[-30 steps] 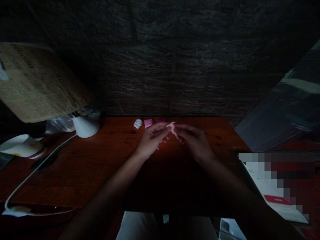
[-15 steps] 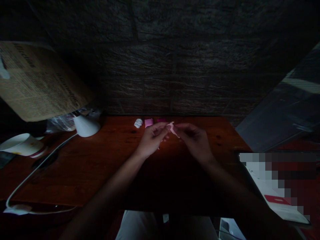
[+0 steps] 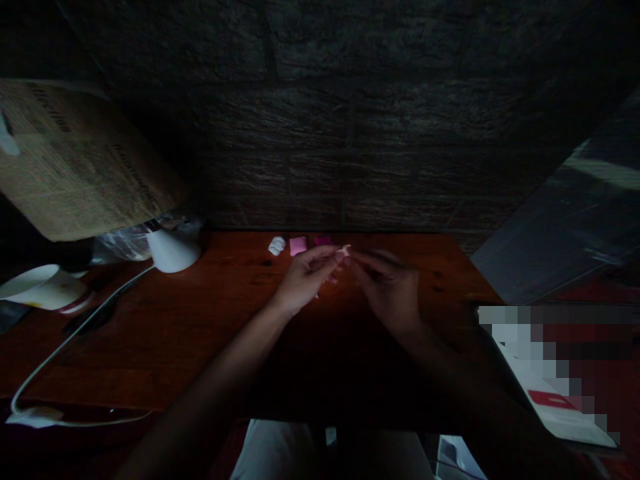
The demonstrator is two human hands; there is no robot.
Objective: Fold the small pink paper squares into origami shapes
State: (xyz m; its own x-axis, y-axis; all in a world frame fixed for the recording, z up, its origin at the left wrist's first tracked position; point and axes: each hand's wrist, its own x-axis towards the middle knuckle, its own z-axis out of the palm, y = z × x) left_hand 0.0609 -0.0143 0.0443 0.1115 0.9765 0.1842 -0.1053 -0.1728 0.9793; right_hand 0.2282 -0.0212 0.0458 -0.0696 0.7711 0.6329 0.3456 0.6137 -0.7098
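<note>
My left hand [image 3: 305, 273] is closed in a pinch on a small pale pink piece of modelling clay [image 3: 344, 252], just above the desk. Against the right side of that clay, the thumb and fingers of my right hand [image 3: 390, 283] are pinched together, slightly blurred; they hide part of it. Small pink bits [image 3: 331, 280] show under my left hand, partly hidden. Behind my hands lie a crumpled white lump [image 3: 277, 245], a pink square block [image 3: 298, 246] and a dark magenta block [image 3: 323, 241].
On the left of the wooden desk [image 3: 200, 333] stand a lamp with a white base [image 3: 173, 252] and printed shade [image 3: 85, 167], a paper cup [image 3: 45, 288] and a white cord [image 3: 60, 343]. A brick wall [image 3: 320, 133] rises behind; a grey panel [image 3: 555, 220] stands right.
The pink clay was stretched between my hands; now less of it shows, near my left fingertips. My right fingers have shifted and curled. My left hand stays nearly in place.
</note>
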